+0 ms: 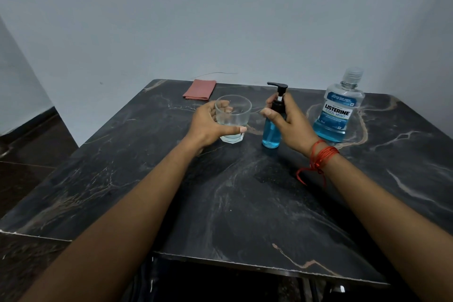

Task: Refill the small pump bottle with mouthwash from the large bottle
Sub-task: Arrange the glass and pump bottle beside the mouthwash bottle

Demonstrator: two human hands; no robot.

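Left hand wraps the glass; right hand grips the small pump bottle, upright on the table. Large bottle beside, capped. Advice: steady base, unscrew collar slowly.

Dark marble table; pale blue wall.

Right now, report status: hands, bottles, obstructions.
Left hand wrapped on glass. Right hand closed on small pump bottle, pump on, blue liquid inside. Large bottle capped, untouched, right of it. Folded cloth far back, clear.
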